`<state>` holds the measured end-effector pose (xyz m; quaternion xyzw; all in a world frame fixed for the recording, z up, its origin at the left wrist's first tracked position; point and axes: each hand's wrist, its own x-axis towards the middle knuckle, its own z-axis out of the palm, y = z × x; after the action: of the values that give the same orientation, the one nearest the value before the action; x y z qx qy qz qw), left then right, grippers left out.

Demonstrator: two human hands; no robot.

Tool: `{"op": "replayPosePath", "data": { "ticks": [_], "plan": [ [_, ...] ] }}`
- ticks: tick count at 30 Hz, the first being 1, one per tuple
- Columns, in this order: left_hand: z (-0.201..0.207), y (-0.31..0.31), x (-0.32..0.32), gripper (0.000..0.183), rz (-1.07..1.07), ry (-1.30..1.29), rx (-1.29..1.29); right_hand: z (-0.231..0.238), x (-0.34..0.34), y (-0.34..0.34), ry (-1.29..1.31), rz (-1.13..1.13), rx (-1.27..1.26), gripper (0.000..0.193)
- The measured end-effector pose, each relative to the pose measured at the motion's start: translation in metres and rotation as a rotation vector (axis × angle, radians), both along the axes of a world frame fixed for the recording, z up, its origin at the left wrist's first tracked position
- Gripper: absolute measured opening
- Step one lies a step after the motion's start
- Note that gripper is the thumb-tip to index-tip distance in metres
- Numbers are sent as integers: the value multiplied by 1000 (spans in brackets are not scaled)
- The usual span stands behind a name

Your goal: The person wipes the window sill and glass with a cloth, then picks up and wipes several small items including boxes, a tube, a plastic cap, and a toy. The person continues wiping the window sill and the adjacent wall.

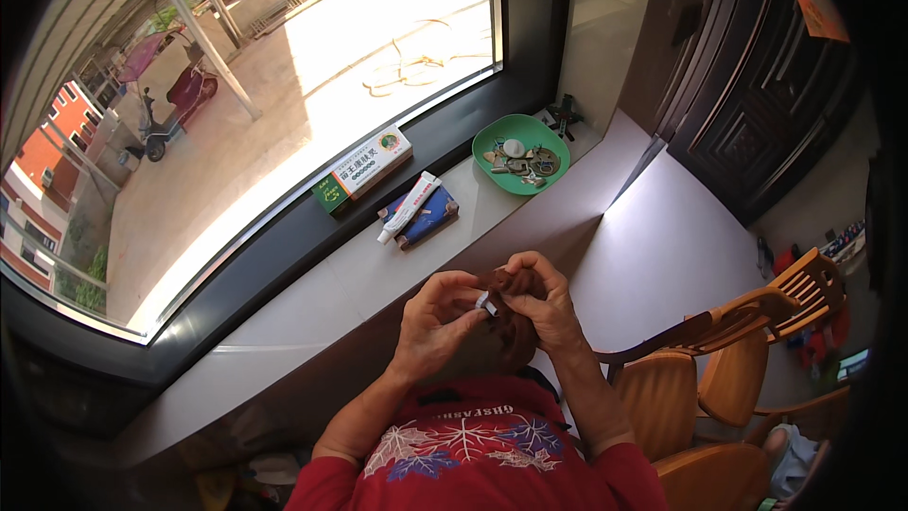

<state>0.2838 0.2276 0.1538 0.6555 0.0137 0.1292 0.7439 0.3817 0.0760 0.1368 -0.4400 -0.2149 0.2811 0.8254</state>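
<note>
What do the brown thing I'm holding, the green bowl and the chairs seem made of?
The brown thing: probably soft, matte fabric, judging by its bunched folds. The green bowl: likely smooth plastic, from its even, bright colour. The chairs: apparently varnished wood, given their warm brown tone and slight shine.

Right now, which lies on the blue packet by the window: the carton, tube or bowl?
The white tube, lying across the blue packet; the carton sits nearer the glass, the green bowl farther right.
</note>
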Motion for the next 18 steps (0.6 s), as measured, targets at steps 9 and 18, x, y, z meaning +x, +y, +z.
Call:
{"op": "replayPosePath", "data": {
  "ticks": [9,18],
  "plan": [
    [-12,17,-29,34,-120,150,-157,4,-38,-18,-639,-90,-261,41],
    [-16,4,-36,40,-24,92,-293,3,-72,0,-264,-282,-194,36]
  ]
}}
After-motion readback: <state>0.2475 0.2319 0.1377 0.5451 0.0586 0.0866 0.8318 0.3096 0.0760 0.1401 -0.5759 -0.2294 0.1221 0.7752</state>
